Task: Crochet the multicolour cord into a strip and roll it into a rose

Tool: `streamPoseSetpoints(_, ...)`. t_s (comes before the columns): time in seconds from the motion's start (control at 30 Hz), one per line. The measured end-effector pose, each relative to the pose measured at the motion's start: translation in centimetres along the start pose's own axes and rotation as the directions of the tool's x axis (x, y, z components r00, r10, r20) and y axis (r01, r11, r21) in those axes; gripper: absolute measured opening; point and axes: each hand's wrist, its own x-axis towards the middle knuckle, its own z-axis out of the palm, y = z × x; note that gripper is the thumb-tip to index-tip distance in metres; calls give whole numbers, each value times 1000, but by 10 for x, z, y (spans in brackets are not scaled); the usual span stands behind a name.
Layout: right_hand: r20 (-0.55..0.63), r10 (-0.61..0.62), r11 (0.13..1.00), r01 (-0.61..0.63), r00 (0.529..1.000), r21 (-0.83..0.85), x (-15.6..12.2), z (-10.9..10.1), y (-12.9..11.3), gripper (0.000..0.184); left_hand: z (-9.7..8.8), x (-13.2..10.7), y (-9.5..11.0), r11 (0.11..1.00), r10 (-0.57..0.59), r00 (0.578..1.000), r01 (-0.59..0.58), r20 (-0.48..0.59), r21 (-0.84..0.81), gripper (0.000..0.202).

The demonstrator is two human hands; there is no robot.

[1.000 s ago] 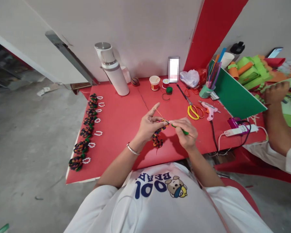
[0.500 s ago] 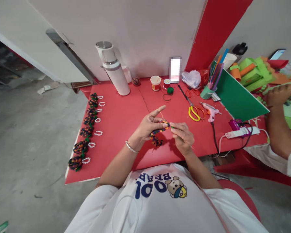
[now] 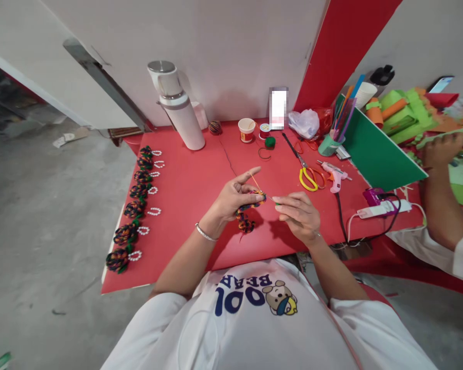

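My left hand (image 3: 233,198) pinches a strip of multicoloured crochet work (image 3: 245,218) between thumb and fingers, its curled end hanging below. An orange strand of yarn (image 3: 255,181) runs taut from the raised left index finger down to the work. My right hand (image 3: 299,213) is closed round a crochet hook (image 3: 270,198), whose thin metal shaft points left at the edge of the work. A dark strand (image 3: 228,156) leads back over the red table (image 3: 200,190) to a multicoloured ball of yarn (image 3: 215,127).
Finished yarn pieces (image 3: 134,209) with bead loops line the left edge. Behind stand a thermos (image 3: 185,121), paper cup (image 3: 246,131), green yarn ball (image 3: 270,142) and phone (image 3: 278,108). Scissors (image 3: 307,177), a glue gun (image 3: 335,177) and power strip (image 3: 384,209) lie right; beyond is another person's arm (image 3: 445,200).
My right hand has moved a little to the right, away from my left, and more of the hook's shaft shows. The left hand keeps its pinch on the crochet work.
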Motion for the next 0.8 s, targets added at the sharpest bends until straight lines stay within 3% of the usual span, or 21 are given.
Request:
streamPoseSetpoints(0.33, 64, -7, 1000, 7, 998, -3, 8, -14, -10, 23, -7, 0, 3, 997, 15, 999, -19, 51, 79, 98)
streamPoseSetpoints(0.57, 126, 108, 964, -134, 986, 229, 22, -30, -9, 18, -9, 1, 10, 992, -59, 981, 36, 186, 122, 87)
streamPoseSetpoints(0.67, 142, 243, 882, -280, 960, 380, 21, -30, -4, 15, -9, 0, 11, 993, -87, 973, 67, 213, 101, 79)
streamPoseSetpoints(0.8, 117, 494, 649, -455, 861, 610, 11, -9, 2, 21, -2, 3, 2, 996, -47, 981, 31, 190, 86, 81)
